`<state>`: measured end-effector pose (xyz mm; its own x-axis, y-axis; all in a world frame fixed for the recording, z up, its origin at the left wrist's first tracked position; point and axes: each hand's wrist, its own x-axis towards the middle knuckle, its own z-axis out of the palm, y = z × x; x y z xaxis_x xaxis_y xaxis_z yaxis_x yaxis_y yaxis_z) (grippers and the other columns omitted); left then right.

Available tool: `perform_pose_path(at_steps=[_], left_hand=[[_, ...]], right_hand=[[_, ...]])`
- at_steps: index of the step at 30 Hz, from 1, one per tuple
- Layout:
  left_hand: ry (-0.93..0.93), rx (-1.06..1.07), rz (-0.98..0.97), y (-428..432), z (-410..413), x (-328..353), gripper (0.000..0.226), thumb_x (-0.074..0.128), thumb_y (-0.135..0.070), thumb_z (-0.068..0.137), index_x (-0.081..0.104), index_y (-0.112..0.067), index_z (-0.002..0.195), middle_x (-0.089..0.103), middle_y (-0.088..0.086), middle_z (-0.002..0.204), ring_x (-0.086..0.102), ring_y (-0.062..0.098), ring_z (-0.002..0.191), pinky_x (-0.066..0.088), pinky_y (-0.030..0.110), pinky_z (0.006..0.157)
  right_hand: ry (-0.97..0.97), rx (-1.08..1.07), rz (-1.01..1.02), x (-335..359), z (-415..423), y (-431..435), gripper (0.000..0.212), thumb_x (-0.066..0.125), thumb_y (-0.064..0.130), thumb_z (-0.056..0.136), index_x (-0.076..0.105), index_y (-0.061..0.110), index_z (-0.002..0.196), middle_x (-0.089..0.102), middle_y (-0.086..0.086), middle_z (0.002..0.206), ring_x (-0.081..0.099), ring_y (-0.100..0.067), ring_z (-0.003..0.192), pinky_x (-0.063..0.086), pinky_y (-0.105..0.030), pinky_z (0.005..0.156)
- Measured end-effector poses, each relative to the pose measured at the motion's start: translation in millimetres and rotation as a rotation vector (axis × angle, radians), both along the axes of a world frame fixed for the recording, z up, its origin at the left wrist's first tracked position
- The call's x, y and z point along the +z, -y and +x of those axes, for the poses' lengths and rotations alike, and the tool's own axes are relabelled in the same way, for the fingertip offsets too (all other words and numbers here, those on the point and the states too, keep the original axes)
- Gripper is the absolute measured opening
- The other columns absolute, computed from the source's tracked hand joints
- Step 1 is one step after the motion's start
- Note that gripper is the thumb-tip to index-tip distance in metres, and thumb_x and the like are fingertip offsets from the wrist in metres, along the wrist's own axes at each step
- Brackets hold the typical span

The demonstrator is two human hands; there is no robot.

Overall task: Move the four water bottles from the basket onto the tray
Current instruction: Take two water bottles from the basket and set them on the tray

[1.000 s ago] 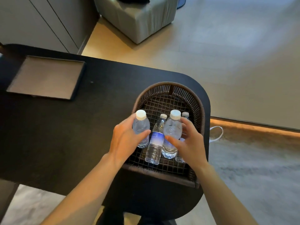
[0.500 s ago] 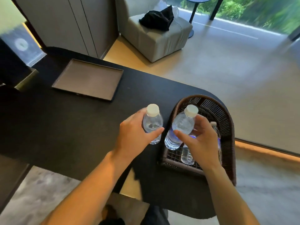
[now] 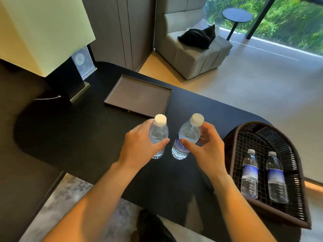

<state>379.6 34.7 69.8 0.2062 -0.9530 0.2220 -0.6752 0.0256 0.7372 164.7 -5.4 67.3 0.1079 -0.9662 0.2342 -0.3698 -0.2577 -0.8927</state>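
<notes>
Water bottles: four clear plastic water bottles with white screw caps and blue labels; two are in hand, two not lifted yet. Head view only.
Left hand [image 3: 139, 145]: fingers and thumb wrapped round the body of the left held bottle [image 3: 158, 135], below its cap; this bottle is about upright.
Right hand [image 3: 208, 147]: thumb and fingers clamped on the upper half of the right held bottle [image 3: 187, 137]; this bottle is tilted, cap leaning right, base toward the other one.
Held pair: close beside each other with a gap showing between them. Both are over the matte black rounded table [image 3: 78, 137]. They look lifted, but I cannot tell for sure that the bases are off the surface.
Tray: dark brown shallow rectangular tray [image 3: 139, 96], ahead of both hands with nothing on it; no bottle is inside its rim.
Basket: dark brown woven wicker basket [image 3: 279, 137] at the table's right end, to the right of the right hand.
Basket contents: left basket bottle [image 3: 249, 173] and right basket bottle [image 3: 277, 177] lie flat side by side on the mesh floor, caps pointing away.
Step (judged): carry leg for the first pair, basket to tray; none of the four is placed.
Next move (judged): bring both hands forward over the tray's near rim, straighten the tilted bottle, and set both bases flat inside the rim. Keep them to one side so two more fit, then let go and return for the basket pair.
Background: pale-shaded table lamp [image 3: 43, 32] at back left; grey upholstered ottoman [image 3: 197, 63] beyond the table.
</notes>
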Motion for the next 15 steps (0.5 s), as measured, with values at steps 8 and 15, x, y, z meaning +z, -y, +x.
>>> perform_pose_path(at_steps=[8, 15], left_hand=[[0.014, 0.094, 0.037, 66, 75, -16, 0.066, 0.086, -0.047, 0.075, 0.063, -0.019, 0.131, 0.070, -0.002, 0.122, 0.066, 0.014, 0.112, 0.060, 0.034, 0.088], [0.022, 0.125, 0.055, 128, 125, -28, 0.065, 0.087, -0.040, 0.077, 0.063, -0.014, 0.130, 0.070, 0.000, 0.122, 0.066, 0.015, 0.114, 0.060, 0.037, 0.090]], right_hand=[[0.016, 0.038, 0.059, -25, 73, 77, 0.068, 0.094, 0.027, 0.074, 0.054, 0.044, 0.126, 0.061, 0.044, 0.115, 0.063, 0.011, 0.109, 0.049, -0.005, 0.083], [0.025, 0.060, 0.076, -36, 123, 147, 0.068, 0.096, 0.021, 0.073, 0.057, 0.039, 0.125, 0.066, 0.028, 0.118, 0.064, 0.007, 0.108, 0.050, -0.007, 0.084]])
